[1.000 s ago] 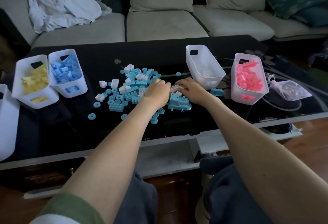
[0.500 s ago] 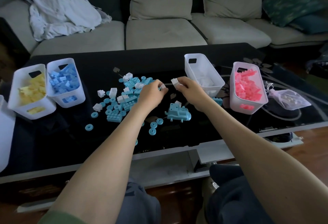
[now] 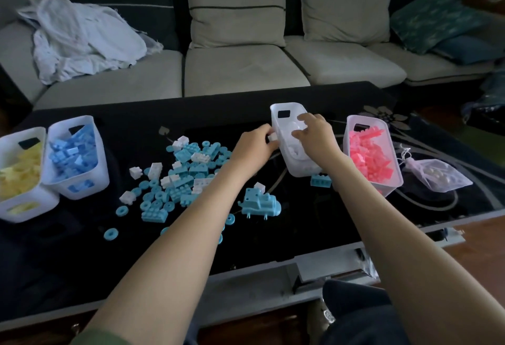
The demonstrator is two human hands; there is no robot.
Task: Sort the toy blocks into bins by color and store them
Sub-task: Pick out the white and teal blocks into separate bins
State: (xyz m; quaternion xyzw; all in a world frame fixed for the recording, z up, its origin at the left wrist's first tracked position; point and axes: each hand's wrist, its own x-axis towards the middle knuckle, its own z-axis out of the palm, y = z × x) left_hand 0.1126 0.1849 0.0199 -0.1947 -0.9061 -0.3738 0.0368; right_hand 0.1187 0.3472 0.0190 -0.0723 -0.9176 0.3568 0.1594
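Head view: a pale cushioned sofa spans the back, with a crumpled white cloth heaped on its left seat. In front of it stands a black glass coffee table. A loose pile of turquoise and white blocks is spread over the table's left centre. Four white plastic bins stand on the table. At the far left, side by side, are the yellow-block bin and the blue-block bin. Right of centre is the white-block bin, and beyond it, near the right end, the pink-block bin. A clear drawstring bag lies just right of the pink one. The right hand hangs over the mouth of the white-block bin, its fingers loosely spread with nothing seen in them. The left hand is at that bin's left wall, its curled fingers pinching a small white block beside the rim. A turquoise toy boat sits between the forearms, and a turquoise brick lies at the foot of the white-block bin.
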